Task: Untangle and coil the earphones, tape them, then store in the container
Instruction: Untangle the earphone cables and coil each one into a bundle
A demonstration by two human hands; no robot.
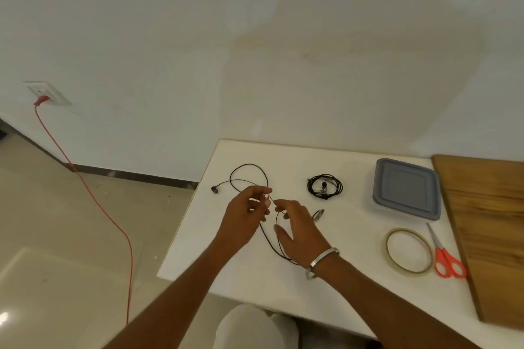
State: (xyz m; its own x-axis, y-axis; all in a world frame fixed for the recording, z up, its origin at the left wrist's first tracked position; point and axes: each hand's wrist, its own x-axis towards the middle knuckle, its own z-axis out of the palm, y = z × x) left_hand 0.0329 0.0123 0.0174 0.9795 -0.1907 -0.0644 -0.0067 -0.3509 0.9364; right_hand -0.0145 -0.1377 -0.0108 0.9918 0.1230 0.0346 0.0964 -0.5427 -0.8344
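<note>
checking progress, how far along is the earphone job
Done: one coiled set lies on the table. In hand: left hand and right hand pinch the loose earphones. Left: coiling, tape, and the still-lidded container.

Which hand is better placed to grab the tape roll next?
Probably the right hand: the clear tape roll lies on its side of the white table, while the left hand pinches the black earphone cable.
</note>
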